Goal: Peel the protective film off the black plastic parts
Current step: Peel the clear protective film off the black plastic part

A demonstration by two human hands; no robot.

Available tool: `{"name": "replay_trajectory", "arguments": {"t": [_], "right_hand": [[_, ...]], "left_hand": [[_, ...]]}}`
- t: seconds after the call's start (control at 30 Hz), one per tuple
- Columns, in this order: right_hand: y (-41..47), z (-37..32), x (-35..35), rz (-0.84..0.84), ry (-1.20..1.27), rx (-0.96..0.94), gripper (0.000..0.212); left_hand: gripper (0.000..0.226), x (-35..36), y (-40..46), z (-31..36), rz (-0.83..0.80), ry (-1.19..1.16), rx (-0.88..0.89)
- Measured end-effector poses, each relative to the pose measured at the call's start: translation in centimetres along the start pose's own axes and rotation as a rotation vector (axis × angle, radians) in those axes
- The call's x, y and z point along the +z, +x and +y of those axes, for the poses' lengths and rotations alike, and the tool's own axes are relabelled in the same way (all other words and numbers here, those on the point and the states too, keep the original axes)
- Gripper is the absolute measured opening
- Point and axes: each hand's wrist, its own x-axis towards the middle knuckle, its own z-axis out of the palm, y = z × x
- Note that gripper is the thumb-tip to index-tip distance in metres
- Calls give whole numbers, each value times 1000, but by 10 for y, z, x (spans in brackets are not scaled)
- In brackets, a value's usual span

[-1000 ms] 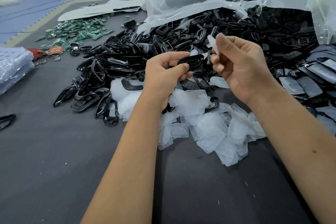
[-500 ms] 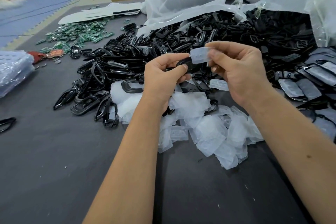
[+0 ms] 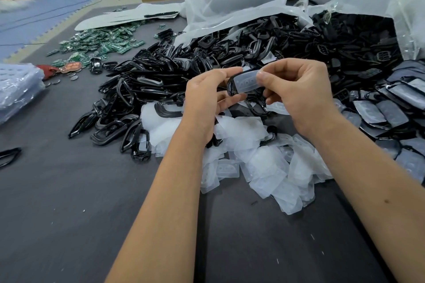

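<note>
Pinching translucent film (image 3: 247, 80) w/ right fingers (image 3: 264, 78), glossy part (image 3: 230, 88).

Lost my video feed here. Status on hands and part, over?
Left hand grips glossy black plastic part. Right hand pinches translucent protective film, partly peeled. Nothing obstructing.

The left hand (image 3: 204, 99) and right hand (image 3: 296, 92) pinch one black part (image 3: 232, 86) between them. Its translucent film (image 3: 247, 80) sits under the right grip. Peeled films (image 3: 264, 163) lie below.
</note>
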Motion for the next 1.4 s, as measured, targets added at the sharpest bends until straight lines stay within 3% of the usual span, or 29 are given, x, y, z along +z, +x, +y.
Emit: {"name": "replay_trajectory", "arguments": {"t": [1.4], "right_hand": [[4, 8, 4, 93, -27, 73, 18]], "left_hand": [[28, 1, -5, -2, -63, 67, 66]]}}
